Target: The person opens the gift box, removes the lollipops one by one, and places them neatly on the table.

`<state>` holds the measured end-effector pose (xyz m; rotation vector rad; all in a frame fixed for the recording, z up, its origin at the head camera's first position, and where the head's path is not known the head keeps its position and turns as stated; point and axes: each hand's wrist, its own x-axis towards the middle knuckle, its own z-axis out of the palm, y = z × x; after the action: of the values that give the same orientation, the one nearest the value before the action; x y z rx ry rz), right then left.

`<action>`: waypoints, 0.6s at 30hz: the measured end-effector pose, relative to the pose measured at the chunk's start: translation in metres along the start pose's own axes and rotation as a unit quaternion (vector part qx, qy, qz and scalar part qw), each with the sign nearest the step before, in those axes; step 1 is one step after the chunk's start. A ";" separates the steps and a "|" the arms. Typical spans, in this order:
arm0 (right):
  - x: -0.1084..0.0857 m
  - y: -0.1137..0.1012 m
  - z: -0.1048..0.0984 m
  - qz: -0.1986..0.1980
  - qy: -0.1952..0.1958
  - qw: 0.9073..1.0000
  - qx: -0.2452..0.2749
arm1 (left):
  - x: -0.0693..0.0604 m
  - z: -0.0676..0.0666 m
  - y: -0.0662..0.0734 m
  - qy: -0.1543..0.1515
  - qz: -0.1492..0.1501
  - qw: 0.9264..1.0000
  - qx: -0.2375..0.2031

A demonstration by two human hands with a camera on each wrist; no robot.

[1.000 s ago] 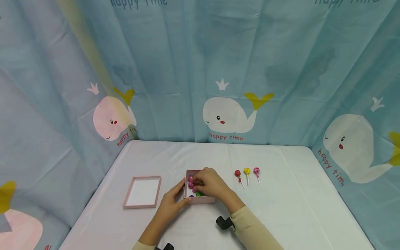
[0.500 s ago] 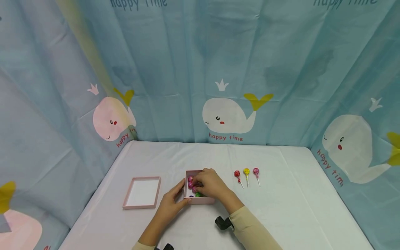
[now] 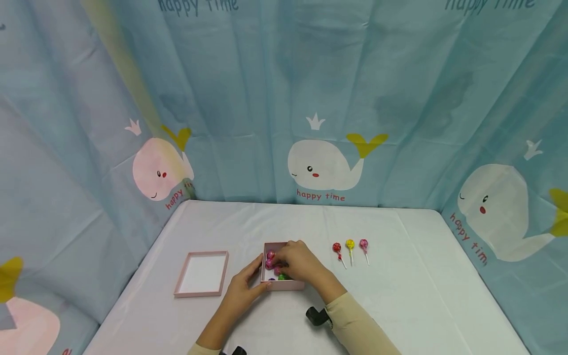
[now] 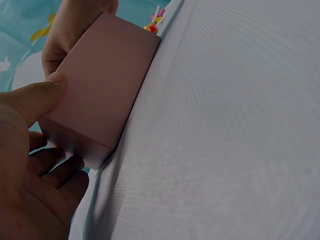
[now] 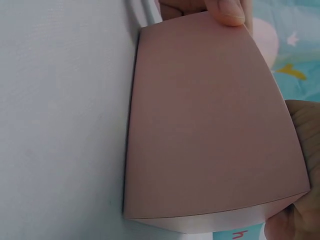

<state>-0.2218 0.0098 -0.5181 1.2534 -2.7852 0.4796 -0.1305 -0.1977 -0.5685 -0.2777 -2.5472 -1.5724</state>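
A pink open-topped box stands on the white-covered table. Inside it lie several shiny wrapped balls like lollipop heads: pink ones along the left and a green one near the front. My left hand holds the box at its left end; in the left wrist view the thumb presses the front wall and the fingers lie along the side. Over the box's right part, my right hand reaches in with bent fingers among the balls. The box wall hides those fingertips in the right wrist view.
To the left lies a pink-rimmed box lid, its white inside facing up. Three lollipops lie in a row right of the box: red, yellow and pink. A blue whale-print curtain surrounds the table.
The right hand's fingers have shifted slightly inside the box, and the pink and green balls near them have moved a little. The left hand and the box stay in place.
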 end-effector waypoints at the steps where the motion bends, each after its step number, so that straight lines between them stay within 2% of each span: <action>1: 0.000 0.000 0.000 0.000 -0.003 1.000 0.001 | 0.000 0.000 0.000 0.001 0.000 1.000 0.001; 6: 0.000 0.000 -0.001 -0.012 -0.009 1.000 -0.008 | 0.000 0.001 -0.001 0.002 -0.003 1.000 0.000; 13: 0.001 0.000 -0.003 -0.022 -0.012 0.999 -0.022 | 0.000 0.001 -0.001 0.005 0.011 1.000 -0.001; 18: 0.001 0.000 -0.002 -0.025 -0.017 0.999 -0.030 | 0.000 0.000 0.000 0.002 0.002 1.000 -0.006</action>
<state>-0.2226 0.0098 -0.5160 1.3276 -2.7648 0.3719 -0.1308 -0.1974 -0.5684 -0.2811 -2.5326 -1.5855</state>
